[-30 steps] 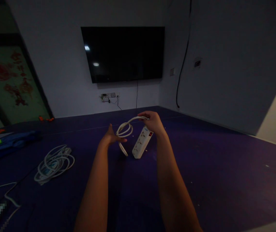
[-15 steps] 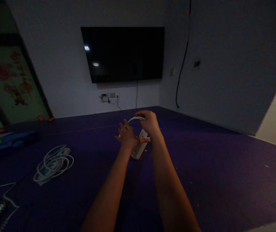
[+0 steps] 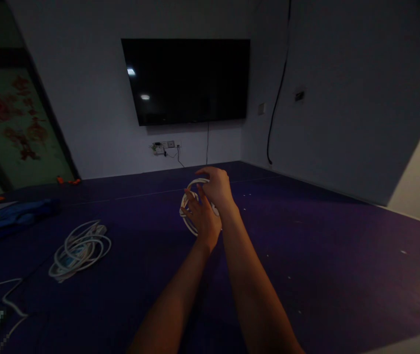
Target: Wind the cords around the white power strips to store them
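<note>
Cable (image 3: 199, 180) in loops at our two hands, mid-view.
Our right hand (image 3: 217, 188) is closed on it near the loops' one o'clock; our left hand (image 3: 205, 219) lies at four, fingers spread — whether it grips, we cannot tell. Beyond eight o'clock we see a second coil (image 3: 80, 250) on the purple surface (image 3: 323, 255); at twelve, a wall-mounted screen (image 3: 187, 81).

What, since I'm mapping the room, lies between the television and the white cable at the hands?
In the head view: wall sockets and thin cords below the television, then purple floor, down to the white cable.
</note>
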Demonstrator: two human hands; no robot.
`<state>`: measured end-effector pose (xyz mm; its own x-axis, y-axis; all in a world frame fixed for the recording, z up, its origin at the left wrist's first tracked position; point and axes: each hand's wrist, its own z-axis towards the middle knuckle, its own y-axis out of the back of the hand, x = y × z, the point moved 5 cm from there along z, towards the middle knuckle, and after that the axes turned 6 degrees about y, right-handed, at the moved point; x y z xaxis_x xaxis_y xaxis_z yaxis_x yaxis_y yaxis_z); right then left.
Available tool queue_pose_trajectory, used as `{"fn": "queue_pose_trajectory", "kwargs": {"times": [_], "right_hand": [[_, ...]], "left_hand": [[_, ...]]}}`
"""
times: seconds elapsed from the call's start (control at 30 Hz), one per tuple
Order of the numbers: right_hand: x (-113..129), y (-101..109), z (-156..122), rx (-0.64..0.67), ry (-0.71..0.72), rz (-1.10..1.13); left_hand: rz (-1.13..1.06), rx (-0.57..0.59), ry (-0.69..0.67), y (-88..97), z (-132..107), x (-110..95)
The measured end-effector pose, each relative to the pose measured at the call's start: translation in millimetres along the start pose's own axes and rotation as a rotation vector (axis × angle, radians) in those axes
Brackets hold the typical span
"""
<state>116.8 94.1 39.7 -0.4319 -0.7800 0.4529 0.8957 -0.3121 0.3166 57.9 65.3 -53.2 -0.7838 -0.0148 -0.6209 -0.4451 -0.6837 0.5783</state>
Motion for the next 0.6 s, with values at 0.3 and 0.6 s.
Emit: {"fn": "queue_pose_trajectory", "kwargs": {"times": [0.3,0.6], "right_hand": [[13,-13,5,0.122,0.138,-0.070],[13,-18,1,0.163,0.157,-0.089]], "left_hand": [[0.060,-0.059,-0.006,3.6,5,8],[0.241,-0.247,0.025,16.5,24,27]]}}
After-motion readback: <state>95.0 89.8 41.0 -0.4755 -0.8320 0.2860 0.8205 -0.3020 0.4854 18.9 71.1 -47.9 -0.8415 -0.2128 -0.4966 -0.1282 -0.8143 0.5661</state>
